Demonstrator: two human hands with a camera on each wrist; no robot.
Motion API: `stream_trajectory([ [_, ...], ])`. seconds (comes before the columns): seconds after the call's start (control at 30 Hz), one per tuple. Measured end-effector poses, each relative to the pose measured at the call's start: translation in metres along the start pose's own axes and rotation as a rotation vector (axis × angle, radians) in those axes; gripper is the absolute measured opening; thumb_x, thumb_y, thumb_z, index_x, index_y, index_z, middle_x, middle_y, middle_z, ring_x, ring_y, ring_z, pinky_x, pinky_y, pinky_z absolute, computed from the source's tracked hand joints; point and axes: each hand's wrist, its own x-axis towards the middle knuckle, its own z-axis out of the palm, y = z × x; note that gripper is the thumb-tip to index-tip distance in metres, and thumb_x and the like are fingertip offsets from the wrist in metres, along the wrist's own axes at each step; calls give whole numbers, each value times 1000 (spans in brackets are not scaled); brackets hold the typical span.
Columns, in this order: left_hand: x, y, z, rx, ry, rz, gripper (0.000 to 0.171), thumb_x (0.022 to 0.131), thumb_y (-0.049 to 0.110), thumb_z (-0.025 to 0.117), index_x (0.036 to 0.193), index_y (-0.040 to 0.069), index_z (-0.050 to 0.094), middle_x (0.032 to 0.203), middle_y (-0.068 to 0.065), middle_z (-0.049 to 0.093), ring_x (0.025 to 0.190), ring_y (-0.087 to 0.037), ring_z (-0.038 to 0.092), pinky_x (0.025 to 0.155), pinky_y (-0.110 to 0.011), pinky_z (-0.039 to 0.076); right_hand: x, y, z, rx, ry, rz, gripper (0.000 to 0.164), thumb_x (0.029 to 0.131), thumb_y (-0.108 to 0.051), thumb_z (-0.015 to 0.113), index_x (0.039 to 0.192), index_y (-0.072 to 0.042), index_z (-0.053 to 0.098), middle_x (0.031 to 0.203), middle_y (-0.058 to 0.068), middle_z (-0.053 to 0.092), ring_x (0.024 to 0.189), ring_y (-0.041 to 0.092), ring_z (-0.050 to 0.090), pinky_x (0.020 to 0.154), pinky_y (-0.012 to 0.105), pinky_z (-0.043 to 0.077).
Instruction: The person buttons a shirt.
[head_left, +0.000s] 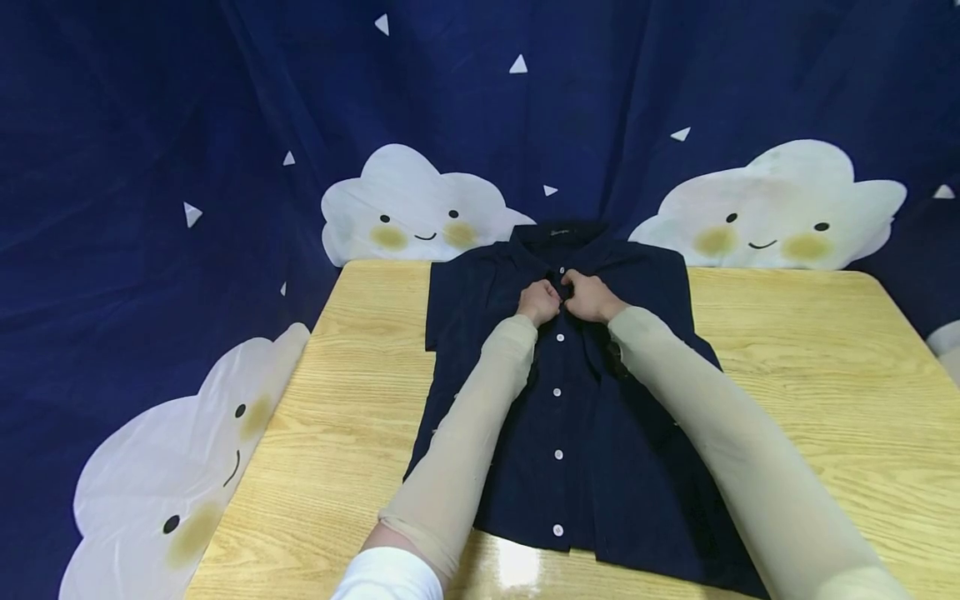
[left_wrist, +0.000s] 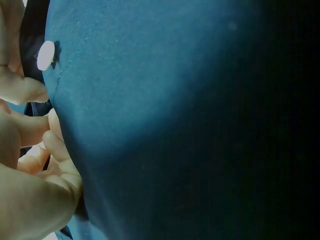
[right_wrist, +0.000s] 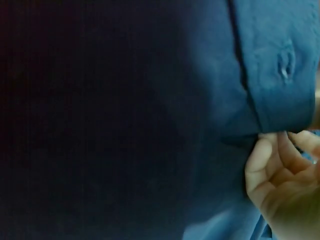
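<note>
A navy short-sleeved shirt (head_left: pixel 517 433) lies front up with its collar (head_left: pixel 528 250) at the far side. Both hands work at the upper part of its front opening. My left hand (head_left: pixel 539 302) pinches one front edge, fingers curled. Close beside it, my right hand (head_left: pixel 591 297) pinches the other edge between thumb and fingers. A white button (left_wrist: pixel 46 55) sits on the cloth near the fingers in the left wrist view. In the right wrist view a buttonhole (right_wrist: pixel 286 65) shows just above the right fingertips (right_wrist: pixel 261 154). The fingers partly hide the pinched cloth.
The shirt rests on a light wooden table (head_left: pixel 810 350). More white buttons (head_left: pixel 557 392) run down the shirt front. A dark blue curtain (head_left: pixel 465 92) with smiling clouds (head_left: pixel 412 196) hangs behind the table and along its left side.
</note>
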Motion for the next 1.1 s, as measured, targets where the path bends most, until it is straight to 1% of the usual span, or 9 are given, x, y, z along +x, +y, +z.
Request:
stream_trajectory([
  [0.13, -3, 1, 0, -8, -1, -16, 12, 93, 13, 55, 83, 13, 60, 78, 1, 63, 79, -17, 56, 66, -22, 42, 1, 1, 1, -40, -9, -23, 47, 84, -3, 46, 130, 1, 52, 131, 25, 51, 118, 39, 48, 99, 47, 36],
  [0.3, -5, 2, -1, -36, 6, -40, 13, 93, 15, 57, 82, 12, 63, 74, 1, 62, 74, -17, 56, 62, -22, 41, 1, 3, 2, -76, 6, -55, 49, 83, 2, 41, 130, 3, 54, 133, 23, 50, 123, 38, 45, 100, 47, 36],
  [0.53, -1, 1, -1, -112, 4, -86, 18, 93, 15, 58, 75, 13, 63, 65, 3, 61, 62, -14, 55, 53, -22, 39, -1, 4, 2, -50, 102, -78, 34, 84, 1, 48, 114, 2, 64, 112, 22, 63, 106, 36, 58, 91, 47, 43],
  [0.67, 2, 2, -2, -98, -4, -77, 21, 94, 16, 58, 73, 13, 60, 61, 4, 59, 61, -13, 54, 53, -21, 38, 0, 1, 0, -79, 82, -107, 37, 83, 3, 46, 115, 2, 65, 116, 22, 62, 109, 37, 56, 92, 48, 42],
  [0.73, 3, 2, -2, -96, -4, -77, 20, 93, 16, 58, 73, 13, 60, 61, 3, 60, 62, -13, 54, 53, -21, 38, 1, 0, -1, -80, 73, -84, 36, 84, 2, 45, 115, 2, 65, 118, 22, 61, 109, 38, 55, 92, 48, 42],
  [0.8, 2, 2, -2, -108, 0, -77, 20, 93, 16, 58, 74, 13, 60, 64, 3, 61, 62, -13, 56, 54, -21, 38, 0, -1, -2, -77, 67, -27, 31, 86, -1, 46, 111, 2, 65, 112, 21, 62, 102, 38, 57, 88, 47, 44],
  [0.9, 0, 3, -2, -131, 19, -76, 18, 94, 13, 57, 76, 13, 59, 69, 3, 62, 64, -13, 57, 55, -21, 39, -1, -2, -4, -92, 64, 58, 17, 88, -10, 51, 89, -1, 65, 88, 15, 63, 82, 32, 60, 73, 42, 47],
  [1.0, -3, 5, -1, -140, 46, -75, 18, 94, 12, 55, 77, 12, 61, 72, 2, 62, 67, -15, 57, 55, -21, 40, -2, -2, -7, -75, 52, 100, 23, 85, -14, 55, 64, -7, 57, 62, 6, 54, 59, 24, 53, 57, 34, 42],
  [1.1, -5, 7, 0, -136, 62, -86, 18, 94, 12, 55, 78, 12, 63, 72, 0, 62, 68, -17, 56, 56, -23, 41, -3, -1, -8, 67, 16, 147, 30, 84, -12, 57, 54, -10, 53, 51, 2, 52, 48, 16, 54, 51, 28, 45],
])
